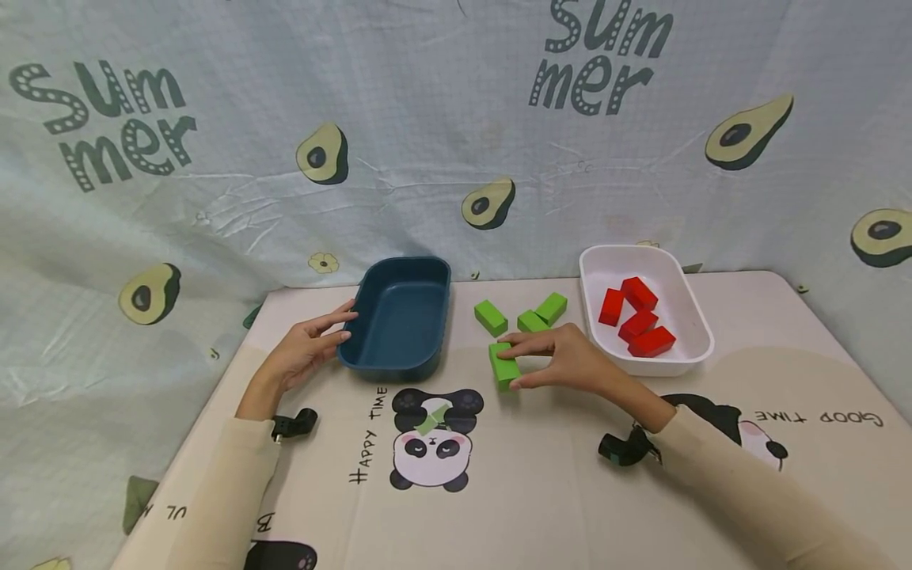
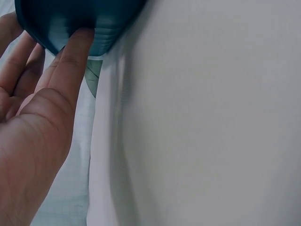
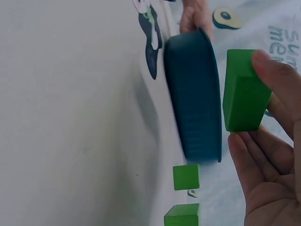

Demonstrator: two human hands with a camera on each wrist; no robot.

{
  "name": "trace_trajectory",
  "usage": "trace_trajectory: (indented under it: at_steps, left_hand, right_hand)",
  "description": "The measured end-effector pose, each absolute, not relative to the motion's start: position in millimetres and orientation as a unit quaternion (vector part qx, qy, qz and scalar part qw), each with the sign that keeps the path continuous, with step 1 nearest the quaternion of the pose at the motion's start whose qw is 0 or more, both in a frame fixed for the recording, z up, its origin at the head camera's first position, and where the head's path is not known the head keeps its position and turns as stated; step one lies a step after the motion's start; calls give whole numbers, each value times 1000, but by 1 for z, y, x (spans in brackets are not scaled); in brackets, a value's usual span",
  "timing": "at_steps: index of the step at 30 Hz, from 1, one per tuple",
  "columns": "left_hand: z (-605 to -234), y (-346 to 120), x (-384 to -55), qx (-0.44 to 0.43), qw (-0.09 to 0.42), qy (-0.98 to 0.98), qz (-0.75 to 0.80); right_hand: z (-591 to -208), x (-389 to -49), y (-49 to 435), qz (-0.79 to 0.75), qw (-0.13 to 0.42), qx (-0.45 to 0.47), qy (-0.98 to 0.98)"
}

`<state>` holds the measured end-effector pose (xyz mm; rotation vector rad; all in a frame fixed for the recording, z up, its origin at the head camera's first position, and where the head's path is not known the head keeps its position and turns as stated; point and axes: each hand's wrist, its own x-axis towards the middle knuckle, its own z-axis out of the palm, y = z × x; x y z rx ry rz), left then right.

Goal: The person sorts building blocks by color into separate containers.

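Note:
In the head view my right hand (image 1: 566, 360) pinches a green block (image 1: 504, 368) between thumb and fingertips. The right wrist view shows that green block (image 3: 243, 92) with the thumb at one end and fingertips at the other. Beyond it lie more green blocks (image 1: 491, 317) on the table, two of them close together. At the left, my left hand (image 1: 302, 354) touches the outer side of a dark blue bin (image 1: 399, 328) with fairly straight fingers. The left wrist view has its fingertips against the wall of the blue bin (image 2: 101, 33). Inside, the bin shows only its bare floor.
A white bin (image 1: 687, 348) with several red blocks (image 1: 638, 323) stands at the right. Pale printed cloth covers the table (image 1: 527, 491), with a panda drawing (image 1: 432, 459) near its middle. A patterned curtain (image 1: 399, 119) hangs behind the back edge.

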<state>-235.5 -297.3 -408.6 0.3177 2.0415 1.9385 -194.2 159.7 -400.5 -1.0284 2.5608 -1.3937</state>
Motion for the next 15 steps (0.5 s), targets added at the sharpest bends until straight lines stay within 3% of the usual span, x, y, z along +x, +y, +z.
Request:
trace_trajectory:
  at_steps: [5,11,15]
  left_hand:
    - [-408,-297,-236,111,155,710,678]
    - [-410,-298,-235,116,153,710,678]
    - [-410,-298,-235,116,154,710,677]
  right_hand:
    - [-399,-193,159,-453,19,-338,825]
    - [-398,-194,155,-520,82,-322,787]
    - [-397,-194,153,-534,95,-322,776]
